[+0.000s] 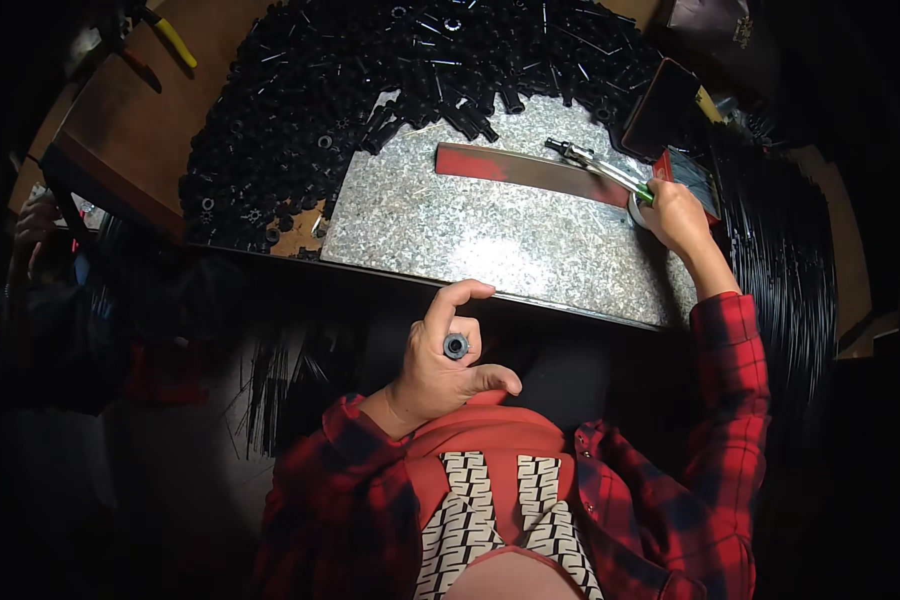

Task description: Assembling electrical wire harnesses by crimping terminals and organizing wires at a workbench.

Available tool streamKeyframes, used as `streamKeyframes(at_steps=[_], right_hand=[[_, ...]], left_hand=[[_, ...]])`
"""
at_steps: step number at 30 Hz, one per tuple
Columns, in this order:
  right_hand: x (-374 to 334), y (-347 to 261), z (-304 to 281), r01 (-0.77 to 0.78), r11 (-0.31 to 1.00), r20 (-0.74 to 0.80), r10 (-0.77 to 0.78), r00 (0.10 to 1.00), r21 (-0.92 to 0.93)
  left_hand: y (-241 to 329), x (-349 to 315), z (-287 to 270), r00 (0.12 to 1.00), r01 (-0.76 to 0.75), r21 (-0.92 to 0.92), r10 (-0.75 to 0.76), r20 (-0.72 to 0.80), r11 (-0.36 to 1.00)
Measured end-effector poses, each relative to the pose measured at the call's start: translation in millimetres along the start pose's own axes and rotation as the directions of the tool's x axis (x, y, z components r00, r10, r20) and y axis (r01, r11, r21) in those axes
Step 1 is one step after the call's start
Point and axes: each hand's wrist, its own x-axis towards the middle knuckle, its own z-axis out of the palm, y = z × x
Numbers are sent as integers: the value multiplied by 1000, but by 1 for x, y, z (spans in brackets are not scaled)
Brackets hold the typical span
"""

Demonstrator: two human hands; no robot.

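Grey-black, a small thick-rimmed tubular part [456,346], its round hole showing, sits in the left hand [430,368]: lower fingers curled around it, index finger and thumb wide apart. Farther right, the right hand [676,214] grips a green-handled silvery metal tool [610,172] over a speckled grey slab [410,215], before heaped black parts [320,90].

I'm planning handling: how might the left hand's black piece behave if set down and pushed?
The round black piece in the left hand would probably roll, given its circular end; it may be light, since that end looks hollow.
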Motion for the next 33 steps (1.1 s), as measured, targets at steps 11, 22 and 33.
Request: streamKeyframes(at_steps=[11, 22, 33], right_hand=[[-33, -11, -5, 87, 883, -291, 57, 955, 461], [-82, -74, -13, 346, 609, -397, -56, 916, 713], [-16, 17, 9, 33, 889, -308, 123, 943, 456]], left_hand=[[4, 3, 5, 1000, 10, 17, -10, 2, 1000], [4, -1, 8, 999, 41, 7, -41, 15, 999], [3, -4, 6, 999, 47, -2, -47, 1, 999]])
